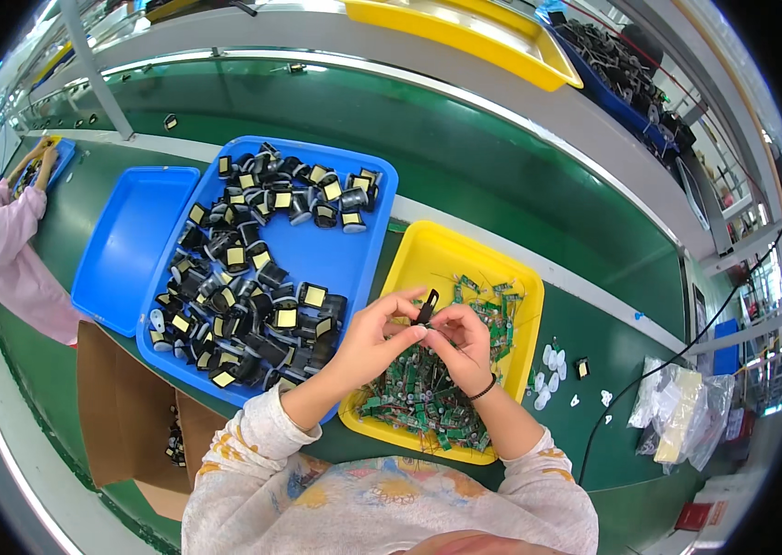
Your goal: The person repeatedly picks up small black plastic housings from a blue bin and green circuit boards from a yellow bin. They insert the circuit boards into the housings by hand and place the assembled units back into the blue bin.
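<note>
My left hand [380, 335] and my right hand [461, 345] meet over the yellow tray [531, 326], fingertips pinched around one small black part [429, 303] that stands upright between them. The part resembles a black plastic housing with a pale strip; its lower end is hidden by my fingers. Beneath my hands, the tray holds many small green circuit boards [409, 398] with thin wires. Left of it, a large blue tray [328, 262] carries a heap of black plastic housings [233, 256] with pale yellow squares.
A shallow blue tray [127, 250] lies at the left, above a cardboard box [118, 407]. White round pieces [550, 370] and plastic bags [682, 412] sit at the right. A black cable [636, 381] hangs there. A person in pink [16, 236] works at far left.
</note>
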`<state>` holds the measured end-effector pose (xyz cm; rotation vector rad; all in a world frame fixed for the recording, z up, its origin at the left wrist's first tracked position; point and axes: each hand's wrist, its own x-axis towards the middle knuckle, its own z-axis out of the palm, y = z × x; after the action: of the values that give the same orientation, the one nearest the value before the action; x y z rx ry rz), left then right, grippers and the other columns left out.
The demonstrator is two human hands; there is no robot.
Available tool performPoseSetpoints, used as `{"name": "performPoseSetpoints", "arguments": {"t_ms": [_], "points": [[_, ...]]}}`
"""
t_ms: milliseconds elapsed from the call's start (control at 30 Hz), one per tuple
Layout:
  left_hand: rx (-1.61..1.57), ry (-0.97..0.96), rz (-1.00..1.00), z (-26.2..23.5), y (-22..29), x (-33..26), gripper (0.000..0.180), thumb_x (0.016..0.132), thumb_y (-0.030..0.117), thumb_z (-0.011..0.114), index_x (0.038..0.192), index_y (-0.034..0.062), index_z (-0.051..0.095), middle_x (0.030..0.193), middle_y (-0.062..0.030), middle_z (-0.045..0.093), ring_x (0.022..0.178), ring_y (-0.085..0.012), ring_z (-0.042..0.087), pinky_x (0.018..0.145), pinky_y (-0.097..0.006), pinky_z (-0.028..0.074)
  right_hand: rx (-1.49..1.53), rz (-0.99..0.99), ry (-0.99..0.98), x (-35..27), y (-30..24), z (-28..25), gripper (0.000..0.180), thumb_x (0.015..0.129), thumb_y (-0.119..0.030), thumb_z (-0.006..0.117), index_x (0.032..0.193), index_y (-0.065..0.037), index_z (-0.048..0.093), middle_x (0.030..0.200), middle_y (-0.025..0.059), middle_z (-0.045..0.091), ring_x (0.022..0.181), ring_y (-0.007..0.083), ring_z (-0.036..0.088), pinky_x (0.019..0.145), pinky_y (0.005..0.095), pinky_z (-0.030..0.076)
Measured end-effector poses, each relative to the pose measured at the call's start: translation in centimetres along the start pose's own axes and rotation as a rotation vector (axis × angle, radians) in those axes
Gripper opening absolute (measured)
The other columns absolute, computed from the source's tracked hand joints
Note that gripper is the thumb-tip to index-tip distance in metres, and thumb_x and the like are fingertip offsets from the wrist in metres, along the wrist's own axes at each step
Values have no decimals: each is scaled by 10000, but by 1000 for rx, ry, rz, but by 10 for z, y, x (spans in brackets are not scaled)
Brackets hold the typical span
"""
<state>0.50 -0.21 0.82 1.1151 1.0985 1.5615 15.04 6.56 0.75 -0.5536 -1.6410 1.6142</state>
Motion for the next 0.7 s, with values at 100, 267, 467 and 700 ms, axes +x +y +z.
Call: {"name": "performPoseSetpoints", "arguments": {"t_ms": [100, 267, 467, 700], "points": [[-58, -39, -96, -6, -4, 0, 155, 771, 43, 626, 869, -12, 519, 1114, -190, 522, 969, -189, 551, 788, -292, 487, -43, -8, -47, -1, 3, -5, 128, 779, 14, 583, 888, 12, 515, 845, 57, 553, 783, 114, 573, 684, 231, 477], [83, -59, -107, -11, 2, 1, 539, 701, 64, 701, 1175, 29, 445, 1068, -91, 533, 1015, -178, 515, 841, -316, 434, -53, 12, -107, 0, 5, -8, 102, 780, 18, 576, 867, 19, 523, 824, 64, 551, 736, 123, 576, 640, 224, 476], [256, -130, -150, -15, 7, 3, 562, 678, 106, 728, 1168, 5, 472, 1102, -116, 551, 1045, -196, 522, 809, -317, 469, -109, -14, -121, 3, 2, -6, 104, 762, 16, 588, 855, 16, 542, 813, 68, 561, 727, 119, 578, 612, 222, 475], [243, -129, -141, -14, 4, 4, 501, 649, 69, 734, 1096, 3, 518, 1109, -106, 557, 1019, -175, 533, 836, -303, 447, -299, -57, -125, 4, -4, -5, 74, 762, -33, 604, 819, -2, 570, 769, 70, 571, 671, 130, 581, 583, 222, 463]]}}
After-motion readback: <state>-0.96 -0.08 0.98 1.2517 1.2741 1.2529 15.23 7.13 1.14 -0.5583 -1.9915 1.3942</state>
